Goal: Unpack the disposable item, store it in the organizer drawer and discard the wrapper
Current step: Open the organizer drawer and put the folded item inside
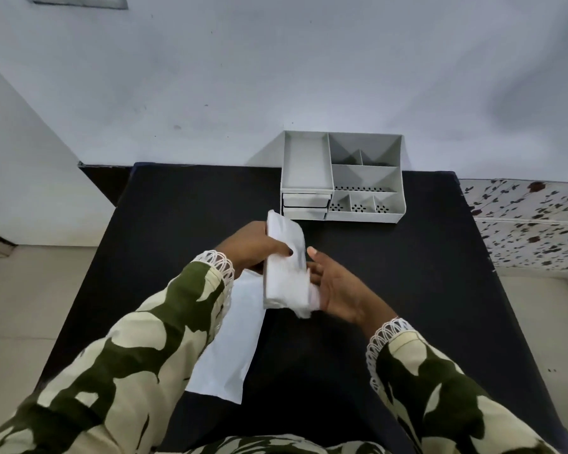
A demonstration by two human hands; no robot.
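Observation:
I hold a folded white disposable item (pixel 284 273) upright-ish above the black table (pixel 407 290), near its middle. My left hand (pixel 253 249) grips its upper part, thumb across the front. My right hand (pixel 336 286) holds its lower right edge with fingers tucked behind it. A flat white wrapper (pixel 230 342) lies on the table below my left wrist, partly hidden by my sleeve. The grey organizer (pixel 341 178) stands at the table's far edge, with two small drawers (pixel 305 206) at its front left, both shut.
The organizer has several open compartments on top, some with perforated floors. A pale wall rises behind the table. A flower-patterned cloth (pixel 532 221) lies to the right of the table. Tiled floor shows at the left.

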